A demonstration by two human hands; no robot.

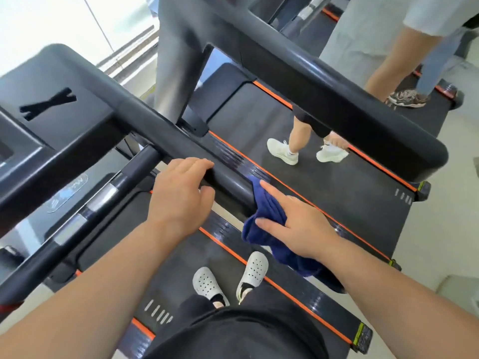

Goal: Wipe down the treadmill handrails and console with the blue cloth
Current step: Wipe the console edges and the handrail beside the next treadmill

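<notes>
I stand on a black treadmill whose right handrail (160, 130) runs from the console (64, 99) at the left to a rounded end near the middle of the view. My left hand (178, 193) rests on that rail with its fingers curled over the top. Just right of it, my right hand (298, 224) holds the dark blue cloth (264, 216) against the rail's end. The index finger and thumb lie straight on the cloth and the other fingers are hidden. The rest of the cloth hangs down under my wrist.
A lower crossbar with silver grips (103, 198) runs under the console. My feet in white clogs (207, 283) are on the belt. The neighbouring treadmill's thick rail (337, 99) lies to the right, with a person's legs (293, 141) on its belt. Another person (388, 60) stands beyond.
</notes>
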